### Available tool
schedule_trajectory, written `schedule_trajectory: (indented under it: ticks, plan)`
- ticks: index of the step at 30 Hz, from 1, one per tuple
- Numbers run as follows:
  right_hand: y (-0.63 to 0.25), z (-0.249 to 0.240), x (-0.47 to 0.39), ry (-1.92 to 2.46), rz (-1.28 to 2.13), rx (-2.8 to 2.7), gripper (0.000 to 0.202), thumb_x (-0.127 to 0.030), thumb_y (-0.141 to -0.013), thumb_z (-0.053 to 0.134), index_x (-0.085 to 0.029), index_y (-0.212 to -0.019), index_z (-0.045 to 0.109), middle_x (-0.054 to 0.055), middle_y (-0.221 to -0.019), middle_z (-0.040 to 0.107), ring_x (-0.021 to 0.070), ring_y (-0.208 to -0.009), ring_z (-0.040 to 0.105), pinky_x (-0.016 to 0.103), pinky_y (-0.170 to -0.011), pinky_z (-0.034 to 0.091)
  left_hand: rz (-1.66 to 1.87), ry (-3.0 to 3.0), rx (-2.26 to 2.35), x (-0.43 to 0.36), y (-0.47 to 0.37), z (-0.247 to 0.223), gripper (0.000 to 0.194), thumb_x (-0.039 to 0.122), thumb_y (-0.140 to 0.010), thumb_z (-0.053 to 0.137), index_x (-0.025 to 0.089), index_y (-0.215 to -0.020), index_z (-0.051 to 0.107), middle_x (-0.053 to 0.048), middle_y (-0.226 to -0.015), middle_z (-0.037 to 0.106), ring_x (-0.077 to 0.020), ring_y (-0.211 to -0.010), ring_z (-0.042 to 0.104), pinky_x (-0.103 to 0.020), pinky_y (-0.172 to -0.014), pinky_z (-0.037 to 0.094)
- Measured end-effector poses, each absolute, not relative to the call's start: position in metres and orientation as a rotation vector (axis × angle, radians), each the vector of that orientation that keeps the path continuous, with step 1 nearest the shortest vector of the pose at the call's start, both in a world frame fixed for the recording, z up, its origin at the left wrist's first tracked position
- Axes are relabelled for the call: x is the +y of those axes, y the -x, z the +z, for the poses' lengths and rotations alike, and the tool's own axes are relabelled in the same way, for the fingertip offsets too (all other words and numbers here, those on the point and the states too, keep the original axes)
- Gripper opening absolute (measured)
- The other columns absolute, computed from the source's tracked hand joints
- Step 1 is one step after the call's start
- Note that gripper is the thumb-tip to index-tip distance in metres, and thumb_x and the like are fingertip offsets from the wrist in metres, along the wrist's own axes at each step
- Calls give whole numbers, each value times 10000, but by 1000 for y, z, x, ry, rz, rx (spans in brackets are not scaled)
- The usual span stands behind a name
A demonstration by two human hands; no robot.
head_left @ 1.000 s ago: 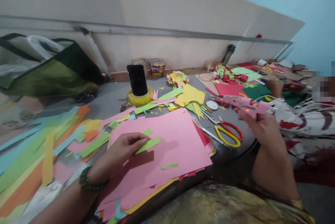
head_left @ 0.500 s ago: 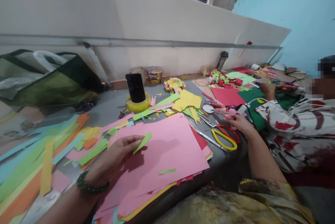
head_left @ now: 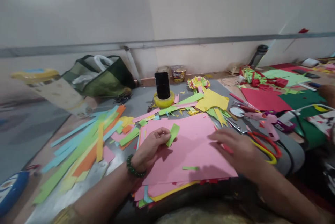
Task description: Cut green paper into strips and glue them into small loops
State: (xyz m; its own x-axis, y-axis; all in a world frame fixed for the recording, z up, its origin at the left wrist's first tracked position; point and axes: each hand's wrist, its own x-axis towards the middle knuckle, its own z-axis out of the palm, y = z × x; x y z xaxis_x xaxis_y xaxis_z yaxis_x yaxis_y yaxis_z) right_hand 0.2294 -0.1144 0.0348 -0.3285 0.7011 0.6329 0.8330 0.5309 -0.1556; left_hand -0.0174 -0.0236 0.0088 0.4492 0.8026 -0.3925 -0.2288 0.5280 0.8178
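Between its thumb and fingers my left hand (head_left: pixel 154 145) pinches a green paper strip (head_left: pixel 173 134), held over a stack of pink paper (head_left: pixel 193 147). A green bracelet circles that wrist. My right hand (head_left: pixel 232 147) hovers above the right side of the stack, slightly blurred, its fingers apart and nothing seen in them. A small green scrap (head_left: pixel 191 168) lies on the pink sheet near its front edge. Right of the stack are a pink glue gun (head_left: pixel 269 126) and scissors with red and yellow handles (head_left: pixel 269 152), partly behind my right hand.
Coloured strips (head_left: pixel 78 147) spread at the left. Behind the stack are a phone (head_left: pixel 162 85) on a yellow tape roll (head_left: pixel 164 101), a yellow star-shaped paper (head_left: pixel 211 101) and a paper flower (head_left: pixel 198 82). A tumbler (head_left: pixel 60 93) and a bag (head_left: pixel 104 77) stand further left.
My right hand has let go of the pink glue gun and come over the pink stack. My left hand still holds the green strip, now tilted more upright. The view has turned left.
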Motion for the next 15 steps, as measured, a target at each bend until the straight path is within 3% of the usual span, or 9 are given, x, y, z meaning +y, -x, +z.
schedule_trajectory:
  ticks: [2,4,9,15]
  plan:
    - [-193,25,-96,1004,-315,-2326,271,-97,-917,460,-188,-1078,656,62,-862,680,142,-723,625,228,-566,480,763,-749,848,-27,18,5,374,276,-546,890,167,-693,564,27,-615,603,-83,-524,539,-170,-464,478]
    - [-170,17,-79,834,-405,-2430,277,-70,-902,466,-140,-1102,644,74,-822,649,160,-702,588,253,-549,458,808,-724,818,-29,18,3,396,281,-537,900,168,-748,584,60,-580,556,-61,-499,514,-155,-483,467]
    - [-163,8,-60,695,-438,-2357,237,-72,-924,444,-129,-905,673,60,-710,599,161,-627,510,277,-539,425,732,-674,806,-34,16,5,525,289,-520,915,159,-969,677,13,-702,649,-90,-596,602,-168,-539,479]
    - [-167,-1,-63,766,167,-2103,209,-213,-961,514,-202,-845,686,32,-768,578,115,-673,551,207,-554,456,733,-750,782,-34,14,2,346,342,-503,912,128,-647,681,25,-584,583,-69,-559,519,-172,-557,431]
